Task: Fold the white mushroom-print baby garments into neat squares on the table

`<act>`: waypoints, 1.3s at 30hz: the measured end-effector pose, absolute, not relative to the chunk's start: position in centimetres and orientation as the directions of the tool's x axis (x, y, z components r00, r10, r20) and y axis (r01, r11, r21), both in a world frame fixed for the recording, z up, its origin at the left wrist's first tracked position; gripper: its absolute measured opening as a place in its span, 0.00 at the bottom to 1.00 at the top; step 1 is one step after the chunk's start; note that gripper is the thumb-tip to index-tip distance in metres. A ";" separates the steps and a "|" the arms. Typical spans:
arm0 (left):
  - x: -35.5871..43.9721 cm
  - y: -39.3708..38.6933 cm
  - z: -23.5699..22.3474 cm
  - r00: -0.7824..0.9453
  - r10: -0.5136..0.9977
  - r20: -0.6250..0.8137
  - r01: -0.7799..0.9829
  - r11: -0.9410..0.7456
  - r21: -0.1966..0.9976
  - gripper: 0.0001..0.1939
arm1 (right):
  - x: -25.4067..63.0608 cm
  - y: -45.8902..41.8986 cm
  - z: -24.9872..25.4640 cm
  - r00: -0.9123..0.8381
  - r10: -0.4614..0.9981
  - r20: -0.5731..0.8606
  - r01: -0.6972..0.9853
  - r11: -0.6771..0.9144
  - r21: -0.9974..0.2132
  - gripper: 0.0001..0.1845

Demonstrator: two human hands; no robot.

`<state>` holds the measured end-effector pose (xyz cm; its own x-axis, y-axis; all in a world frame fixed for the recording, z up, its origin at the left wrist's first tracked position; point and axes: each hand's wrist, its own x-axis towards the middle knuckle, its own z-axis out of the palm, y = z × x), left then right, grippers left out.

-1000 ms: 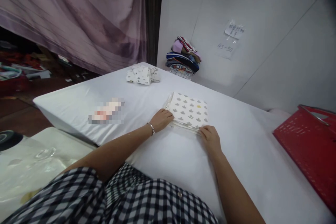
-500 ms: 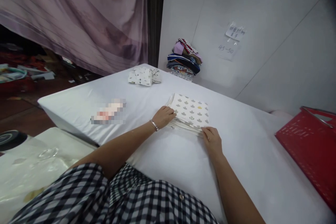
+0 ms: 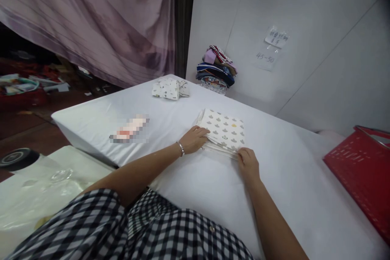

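1. White cloth covers the table (image 3: 286, 187), which stands along a pale panelled wall (image 3: 307, 4); a mauve curtain (image 3: 122, 20) hangs to the left.
2. Near the table's middle, directly before the person, lies a folded fabric (image 3: 224, 130), white with grey boat-like shapes and one yellow, its layers showing along the near edge.
3. The left hand (image 3: 195, 139), a metal bracelet (image 3: 180, 149) at its wrist, rests its fingers over the near left corner; its thumb is hidden, so I cannot tell whether it grips.
4. The right hand (image 3: 248, 164) pinches the near right corner narrowly between thumb and fingers.
5. Farther back and left sits a printed bundle (image 3: 167, 88); nearer, a pixelated object (image 3: 129, 129) lies on the cloth.
6. Stacked clothes (image 3: 216, 72) stand by the wall, left of a handwritten sign (image 3: 265, 57) reading "45-50".
7. At the right is a red basket (image 3: 359, 166); lower left, clear plastic (image 3: 36, 195).
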<state>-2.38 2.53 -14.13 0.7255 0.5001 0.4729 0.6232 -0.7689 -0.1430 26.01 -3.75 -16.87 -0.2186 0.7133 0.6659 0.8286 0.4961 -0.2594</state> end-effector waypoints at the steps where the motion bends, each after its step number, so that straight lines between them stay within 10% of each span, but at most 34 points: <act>1: -2.3 2.5 -13.9 0.724 0.516 0.458 0.629 -0.766 -0.132 0.10 | 26.0 -3.8 -16.9 -0.217 0.715 0.665 0.828 0.496 -0.263 0.07; 39: -1.9 3.8 -13.7 0.702 0.518 0.489 0.644 -0.754 -0.127 0.14 | 26.1 -3.6 -17.0 -0.226 0.734 0.641 0.846 0.474 -0.243 0.15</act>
<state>-1.85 3.83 -13.74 0.7021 0.5179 0.4887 0.6445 -0.7540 -0.1269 26.13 -3.58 -17.01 -0.2264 0.7337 0.6407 0.8465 0.4736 -0.2432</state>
